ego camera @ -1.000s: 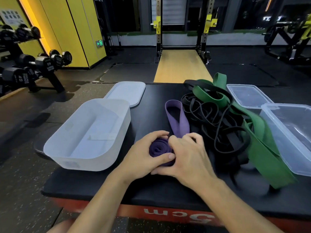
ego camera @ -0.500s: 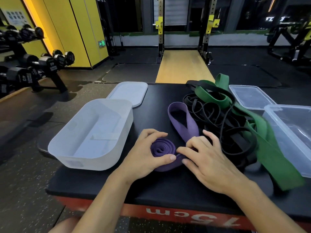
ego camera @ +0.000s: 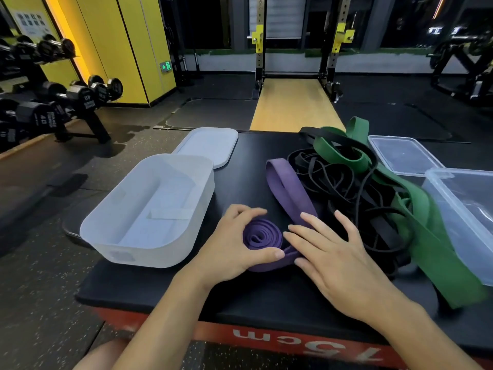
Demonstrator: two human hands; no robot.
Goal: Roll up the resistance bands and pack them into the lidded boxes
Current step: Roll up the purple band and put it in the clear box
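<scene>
Box: we see the white plastic box [ego camera: 138, 256], lidless, on the black padded surface [ego camera: 240, 295].
Left hand: our left hand [ego camera: 234, 247] curls around the purple rubber resistance band [ego camera: 262, 237], half coiled.
Right hand: our right hand [ego camera: 333, 252] lies flat, fingers straight, pressing the band's loose tail.

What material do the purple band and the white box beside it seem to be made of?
The purple band looks like matte rubber or latex: it coils flat and bends softly. The white box is probably frosted plastic, slightly translucent, with smooth rounded walls and a dull sheen.
</scene>
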